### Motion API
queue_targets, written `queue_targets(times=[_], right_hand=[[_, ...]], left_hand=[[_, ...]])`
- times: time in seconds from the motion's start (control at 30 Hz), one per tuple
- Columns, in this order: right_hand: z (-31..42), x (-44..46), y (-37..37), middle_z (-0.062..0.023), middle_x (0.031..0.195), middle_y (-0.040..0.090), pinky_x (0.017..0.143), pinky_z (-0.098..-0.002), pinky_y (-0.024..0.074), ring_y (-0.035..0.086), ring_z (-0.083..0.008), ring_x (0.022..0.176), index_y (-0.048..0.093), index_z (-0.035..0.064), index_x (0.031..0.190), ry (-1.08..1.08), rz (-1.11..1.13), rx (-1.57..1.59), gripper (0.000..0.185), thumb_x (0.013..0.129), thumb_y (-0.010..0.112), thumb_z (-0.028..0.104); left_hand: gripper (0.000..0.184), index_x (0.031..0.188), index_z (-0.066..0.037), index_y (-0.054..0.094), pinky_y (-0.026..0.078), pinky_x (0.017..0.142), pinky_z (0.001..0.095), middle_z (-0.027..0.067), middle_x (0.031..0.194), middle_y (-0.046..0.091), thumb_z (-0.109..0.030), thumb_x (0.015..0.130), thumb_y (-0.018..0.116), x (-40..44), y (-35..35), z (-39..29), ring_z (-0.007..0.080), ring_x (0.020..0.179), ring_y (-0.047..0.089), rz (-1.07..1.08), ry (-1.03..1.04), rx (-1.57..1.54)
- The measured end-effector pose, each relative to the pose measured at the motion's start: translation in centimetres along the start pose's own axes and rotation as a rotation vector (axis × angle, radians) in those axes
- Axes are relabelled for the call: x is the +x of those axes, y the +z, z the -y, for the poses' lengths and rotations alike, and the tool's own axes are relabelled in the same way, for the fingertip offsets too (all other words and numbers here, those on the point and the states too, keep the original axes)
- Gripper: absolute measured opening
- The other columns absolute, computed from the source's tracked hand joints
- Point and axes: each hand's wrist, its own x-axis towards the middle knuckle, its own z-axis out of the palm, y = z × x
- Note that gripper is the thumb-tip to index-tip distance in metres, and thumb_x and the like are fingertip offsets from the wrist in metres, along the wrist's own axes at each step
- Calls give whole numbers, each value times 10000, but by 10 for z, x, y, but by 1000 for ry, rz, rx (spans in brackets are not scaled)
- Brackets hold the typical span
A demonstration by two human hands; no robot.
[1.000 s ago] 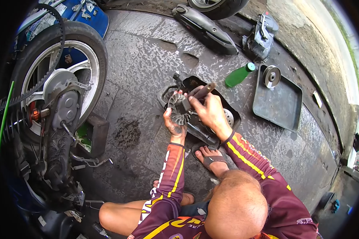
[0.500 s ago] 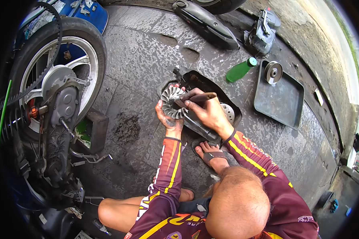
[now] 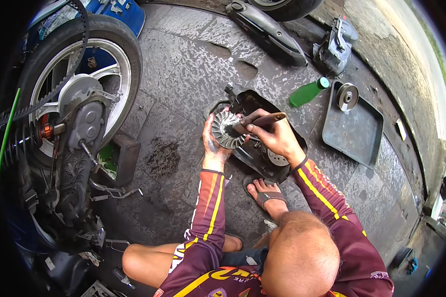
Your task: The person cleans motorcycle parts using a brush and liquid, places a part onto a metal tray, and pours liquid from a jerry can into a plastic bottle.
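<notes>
My left hand (image 3: 214,151), smudged dark, is wrapped round the rim of a round metal fan pulley (image 3: 220,127) with curved fins. In my right hand (image 3: 281,139) is a paintbrush (image 3: 271,119), gripped near its base, its wooden handle pointing right. The brush's bristles rest against the finned face of the pulley near its centre. Both hands are above a black pan (image 3: 255,97) on the floor. Inside that pan lies a metal disc with holes (image 3: 277,158), partly hidden by my right forearm.
On the left stands a scooter's rear wheel (image 3: 134,74) with a drive belt (image 3: 84,39) hanging over it. A green bottle (image 3: 305,93) is right of the pan. Beyond it a grey tray (image 3: 354,133) holds a round pulley (image 3: 347,96). Engine covers (image 3: 267,32) lie at the back.
The camera view has shifted slightly, so the surroundings sit further right. The brush has moved a little over the fins, and the pulley's face is turned more upward. Both grips stay.
</notes>
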Motion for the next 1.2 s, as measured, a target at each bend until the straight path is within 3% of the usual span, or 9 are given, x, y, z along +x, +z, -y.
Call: queue_targets(times=[0.1, 0.27, 0.37, 0.4, 0.5, 0.63, 0.77, 0.83, 1.2], right_hand=[[-1, -1, -2, -127, 873, 723, 741, -334, 541, 702, -209, 774, 701, -28, 952, -126, 216, -68, 137, 871, 691, 81], [-11, 3, -4, -112, 907, 716, 738, -322, 532, 694, -204, 798, 701, -44, 938, -63, -19, -45, 139, 864, 694, 73], [4, 1, -9, -117, 889, 715, 737, -316, 532, 692, -209, 803, 699, -41, 923, -86, 282, -38, 136, 870, 695, 85], [-4, 7, -9, -119, 894, 717, 742, -320, 533, 687, -213, 788, 700, -35, 940, 108, 286, -19, 141, 875, 693, 91], [-10, 5, -8, -110, 873, 706, 745, -318, 535, 681, -190, 760, 691, -32, 962, -41, 3, -13, 131, 883, 682, 72], [3, -4, -1, -130, 872, 704, 760, -339, 534, 688, -179, 798, 692, -33, 953, -89, 228, -65, 119, 883, 676, 62], [3, -4, -3, -128, 926, 721, 751, -344, 555, 717, -286, 841, 695, -26, 951, 20, 150, -35, 113, 866, 690, 49], [2, -4, 0, -121, 973, 728, 774, -368, 563, 712, -316, 863, 707, -20, 924, -320, 278, -77, 112, 837, 707, 50], [-1, 18, -19, -153, 1030, 708, 843, -420, 535, 675, -362, 956, 684, 14, 1052, -377, 625, -231, 261, 792, 686, -4]], left_hand=[[584, 1293, -36, 570, 544, 887, 606, 204, 1235, 629, -514, 976, 462, 7, -1, 1, 372, 1118, 629, -103, 15, -21], [614, 1359, -59, 526, 553, 891, 507, 219, 1214, 635, -537, 986, 435, -4, 10, -2, 343, 1081, 644, -5, -34, 38], [595, 1349, -76, 548, 557, 799, 608, 175, 1217, 647, -531, 982, 439, 3, 9, -3, 342, 1100, 643, -105, -45, 70], [595, 1349, -76, 548, 557, 799, 608, 175, 1217, 647, -531, 982, 439, 1, 14, -2, 342, 1100, 643, -100, -45, 71], [599, 1360, -64, 533, 569, 803, 596, 184, 1221, 642, -515, 973, 456, -5, 19, -5, 345, 1076, 654, -30, -66, 39], [588, 1366, -71, 527, 573, 756, 630, 185, 1211, 645, -504, 973, 464, 1, 9, -5, 353, 1064, 659, -79, -57, -40], [614, 1352, -29, 534, 560, 878, 552, 227, 1223, 641, -514, 982, 472, -5, 13, -6, 365, 1086, 656, 5, -126, -31], [634, 1344, 16, 539, 526, 986, 448, 245, 1244, 639, -510, 1000, 453, -6, 13, -9, 381, 1112, 647, -46, -138, 63], [649, 1401, 9, 507, 520, 985, 487, 260, 1255, 630, -492, 1005, 389, -9, 12, -13, 378, 1113, 650, -54, -165, 160]])
